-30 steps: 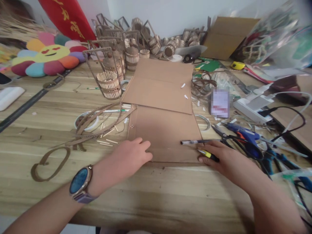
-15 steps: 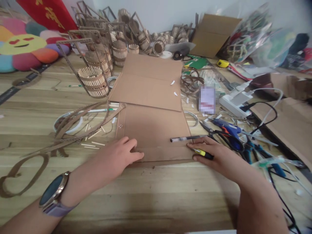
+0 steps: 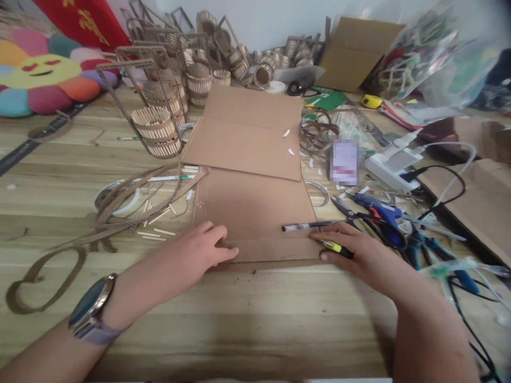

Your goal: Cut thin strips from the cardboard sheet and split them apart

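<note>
Flat on the wooden table (image 3: 255, 314), the near cardboard sheet (image 3: 257, 202) looks light, stiff yet creasable, best held by its edges, where the left hand (image 3: 203, 246) rests, thumb and fingers parted, while the right hand (image 3: 351, 246) grips a yellow-and-black cutter (image 3: 337, 248).

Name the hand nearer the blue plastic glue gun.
Right. Right hand is just left of the glue gun; left hand is far left, at the near edge of flat brown cardboard.
</note>
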Demonstrator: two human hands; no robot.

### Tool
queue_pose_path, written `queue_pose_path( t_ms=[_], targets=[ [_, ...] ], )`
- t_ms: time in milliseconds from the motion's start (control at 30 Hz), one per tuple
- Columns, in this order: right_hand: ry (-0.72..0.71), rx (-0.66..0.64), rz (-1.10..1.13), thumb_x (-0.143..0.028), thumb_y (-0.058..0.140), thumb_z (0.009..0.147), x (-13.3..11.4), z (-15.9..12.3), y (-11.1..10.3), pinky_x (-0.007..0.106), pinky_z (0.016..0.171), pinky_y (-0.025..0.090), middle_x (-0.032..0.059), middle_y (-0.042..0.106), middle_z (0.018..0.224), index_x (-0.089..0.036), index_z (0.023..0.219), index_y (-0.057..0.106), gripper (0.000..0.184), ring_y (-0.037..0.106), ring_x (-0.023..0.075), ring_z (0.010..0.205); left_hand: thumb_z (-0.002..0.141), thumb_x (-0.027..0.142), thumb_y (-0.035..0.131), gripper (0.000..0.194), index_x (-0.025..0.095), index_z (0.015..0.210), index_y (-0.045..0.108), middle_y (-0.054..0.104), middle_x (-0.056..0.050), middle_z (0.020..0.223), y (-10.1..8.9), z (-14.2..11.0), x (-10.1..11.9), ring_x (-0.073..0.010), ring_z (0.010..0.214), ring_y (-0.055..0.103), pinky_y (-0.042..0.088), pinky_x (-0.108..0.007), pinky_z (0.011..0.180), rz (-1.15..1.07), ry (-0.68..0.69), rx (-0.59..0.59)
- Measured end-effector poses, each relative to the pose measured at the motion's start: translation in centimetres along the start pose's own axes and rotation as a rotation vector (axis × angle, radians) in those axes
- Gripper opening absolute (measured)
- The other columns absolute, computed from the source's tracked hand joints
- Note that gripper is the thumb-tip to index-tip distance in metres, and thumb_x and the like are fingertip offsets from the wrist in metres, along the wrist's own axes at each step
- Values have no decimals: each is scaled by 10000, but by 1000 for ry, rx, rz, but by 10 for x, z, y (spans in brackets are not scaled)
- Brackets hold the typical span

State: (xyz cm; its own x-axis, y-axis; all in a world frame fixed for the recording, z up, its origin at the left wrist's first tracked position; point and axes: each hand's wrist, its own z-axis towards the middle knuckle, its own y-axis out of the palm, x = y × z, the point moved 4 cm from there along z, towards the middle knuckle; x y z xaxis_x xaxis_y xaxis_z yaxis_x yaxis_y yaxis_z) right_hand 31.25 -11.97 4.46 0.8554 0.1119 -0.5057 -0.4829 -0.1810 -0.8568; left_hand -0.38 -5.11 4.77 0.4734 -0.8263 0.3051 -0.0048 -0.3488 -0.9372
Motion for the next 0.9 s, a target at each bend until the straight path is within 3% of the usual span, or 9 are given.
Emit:
queue_pose_path(
  t_ms=[267, 567, 733, 900],
  targets=[
    [17, -3, -41, -505, 523, 878, 8, 2, 3, 459, 984, 513, 137, 651, 1198, -238, 1152, 717, 429, 655, 296, 1098, 745, -153, 374, 784, 325, 1351, 514, 482, -38, 1133, -10, -3, 2, -192, 1002, 473, 402, -256, 828, 53, 17, -88],
    [-28, 53, -48, -504, 545, 854, 11, 4, 2, 441, 950, 551, 129, 679, 1160, -277, 1108, 739, 392, 681, 314, 1051, 889, 10, 482, 451, 280, 1228, 609, 516, -24, 1081, -16, -3, -6, -156, 948, 522, 414, -227, 793, -64, -12, -102],
    [-44, 59, -37, -483, 580, 836, 12, 6, 1, 425, 918, 579, 109, 687, 1140, -314, 1095, 735, 346, 691, 314, 1036, 859, 57, 613, 461, 273, 1267, 614, 528, -19, 1081, -21, -2, -12, -155, 974, 554, 438, -244, 834, -123, -86, -151],
    [-44, 48, -41, -486, 582, 840, 16, 6, 3, 428, 924, 575, 113, 679, 1157, -301, 1100, 739, 355, 685, 314, 1050, 868, 57, 626, 470, 274, 1285, 616, 529, -22, 1089, -23, 1, -11, -158, 1014, 553, 437, -242, 868, -130, -121, -209]
  ],
)
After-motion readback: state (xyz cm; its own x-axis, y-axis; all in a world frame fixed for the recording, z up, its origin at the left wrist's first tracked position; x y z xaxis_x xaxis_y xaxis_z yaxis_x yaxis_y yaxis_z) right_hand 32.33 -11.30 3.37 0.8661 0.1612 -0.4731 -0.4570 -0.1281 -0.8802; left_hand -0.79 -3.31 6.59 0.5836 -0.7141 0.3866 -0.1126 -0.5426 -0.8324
